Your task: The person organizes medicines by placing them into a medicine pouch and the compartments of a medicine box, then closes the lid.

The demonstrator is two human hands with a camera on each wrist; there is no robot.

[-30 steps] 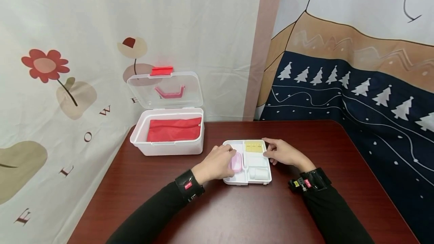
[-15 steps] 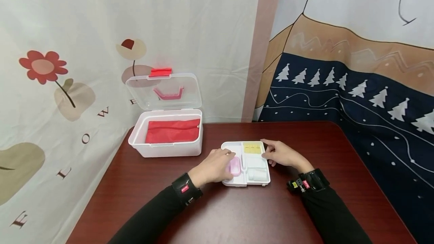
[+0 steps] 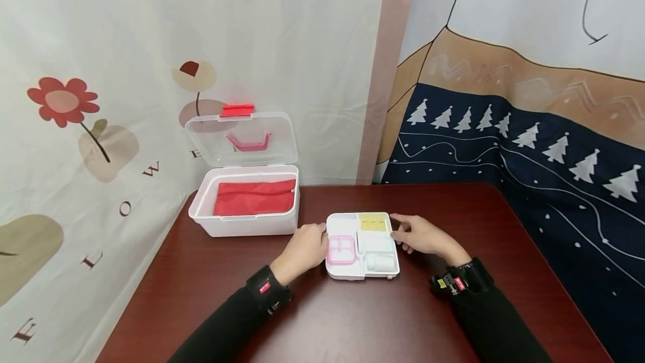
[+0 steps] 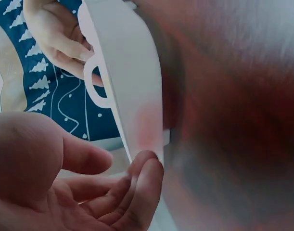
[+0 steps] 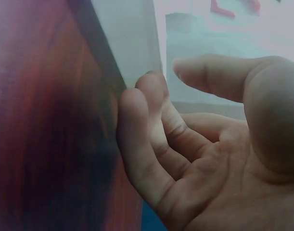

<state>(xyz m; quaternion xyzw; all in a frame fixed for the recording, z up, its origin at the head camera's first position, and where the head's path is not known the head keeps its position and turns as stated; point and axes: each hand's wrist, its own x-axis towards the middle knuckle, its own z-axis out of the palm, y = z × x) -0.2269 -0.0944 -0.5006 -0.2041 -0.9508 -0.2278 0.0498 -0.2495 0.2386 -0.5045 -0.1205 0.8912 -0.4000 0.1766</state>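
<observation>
A white compartment case (image 3: 345, 220) lies on the table. It holds a small pink-rimmed box (image 3: 341, 250) at left, a yellow piece (image 3: 373, 223) at upper right and a white bottle-like item (image 3: 381, 263) at lower right. My left hand (image 3: 302, 250) is at the case's left side. In the left wrist view, its fingertips (image 4: 149, 166) touch the case's side wall, with the thumb apart. On the opposite side is my right hand (image 3: 427, 235). The right wrist view shows its fingertips (image 5: 133, 103) against the case wall (image 5: 127, 38), the thumb held off.
A white box (image 3: 247, 227) with its clear lid (image 3: 242, 144) raised stands at the back left, a red cloth item (image 3: 254, 198) inside it. A pale curtain (image 3: 302, 60) and a dark blue patterned one (image 3: 463, 156) hang behind the brown table (image 3: 353, 324).
My left hand has moved left, off the pink-rimmed box to the case's left side, so that box now shows fully. The right hand stays at the right edge.
</observation>
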